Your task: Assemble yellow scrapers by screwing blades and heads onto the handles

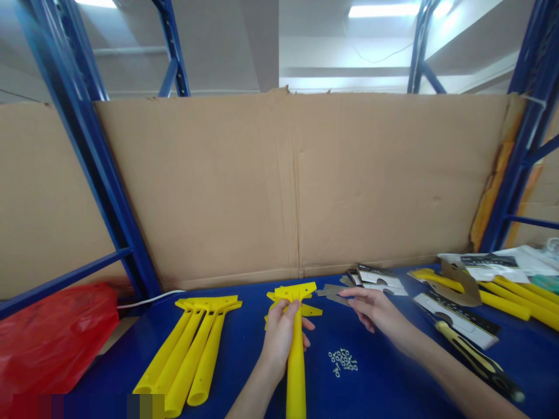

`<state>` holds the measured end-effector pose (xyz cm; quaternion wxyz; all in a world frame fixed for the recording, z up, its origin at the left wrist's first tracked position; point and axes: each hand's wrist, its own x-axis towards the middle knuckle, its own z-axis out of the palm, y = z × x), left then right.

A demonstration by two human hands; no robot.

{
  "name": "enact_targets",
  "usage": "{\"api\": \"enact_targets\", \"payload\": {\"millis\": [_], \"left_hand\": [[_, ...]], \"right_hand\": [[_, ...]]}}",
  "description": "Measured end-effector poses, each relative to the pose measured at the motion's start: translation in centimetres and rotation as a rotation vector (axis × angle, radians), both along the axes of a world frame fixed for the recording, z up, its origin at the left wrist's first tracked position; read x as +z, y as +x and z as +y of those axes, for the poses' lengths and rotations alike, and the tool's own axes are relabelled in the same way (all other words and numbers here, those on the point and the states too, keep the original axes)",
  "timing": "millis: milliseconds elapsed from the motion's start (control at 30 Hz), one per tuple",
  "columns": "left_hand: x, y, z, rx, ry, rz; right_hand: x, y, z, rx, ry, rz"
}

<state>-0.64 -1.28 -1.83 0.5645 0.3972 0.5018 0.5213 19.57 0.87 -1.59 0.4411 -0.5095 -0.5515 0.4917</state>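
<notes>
My left hand (282, 333) is wrapped round a yellow scraper handle (296, 366), its wide T-shaped head pointing away from me. Under that head lie more yellow head-shaped pieces (311, 311), partly hidden. My right hand (371, 307) is stretched out with fingers apart, its fingertips at the edge of several thin grey metal plates (334, 293); whether they touch is unclear. Small metal fasteners (343, 361) lie in a loose pile between my hands. Several more yellow scraper handles (190, 355) rest side by side on the left.
On the blue tabletop (248, 349), a screwdriver (476, 358) lies at right beside printed cards (454, 317). More yellow handles (519, 297) and a cardboard piece (460, 283) sit behind. A red plastic bag (52, 337) is at left. Cardboard (297, 186) walls the back, between blue posts (105, 174).
</notes>
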Motion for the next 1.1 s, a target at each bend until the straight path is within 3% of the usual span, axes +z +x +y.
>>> {"api": "enact_targets", "payload": {"millis": [200,467,600,700,900,1100], "left_hand": [[-0.4,0.6,0.4,0.043,0.007,-0.048],[0.1,0.8,0.5,0.035,-0.027,-0.188],[0.8,0.0,0.6,-0.043,-0.053,-0.339],[1.2,-0.4,0.6,-0.034,-0.032,-0.409],[1.0,-0.3,0.4,0.023,-0.001,-0.316],[0.7,-0.1,0.3,0.058,-0.019,-0.227]], "right_hand": [[0.8,-1.6,0.5,0.003,0.077,0.184],[1.1,-3.8,1.4,-0.095,0.112,0.14],[0.8,-3.6,0.8,-0.096,0.094,0.156],[0.7,-3.0,0.4,-0.103,0.078,0.171],[0.1,-1.9,0.4,-0.151,0.031,0.125],[-0.9,-0.4,1.4,-0.23,0.049,-0.065]]}}
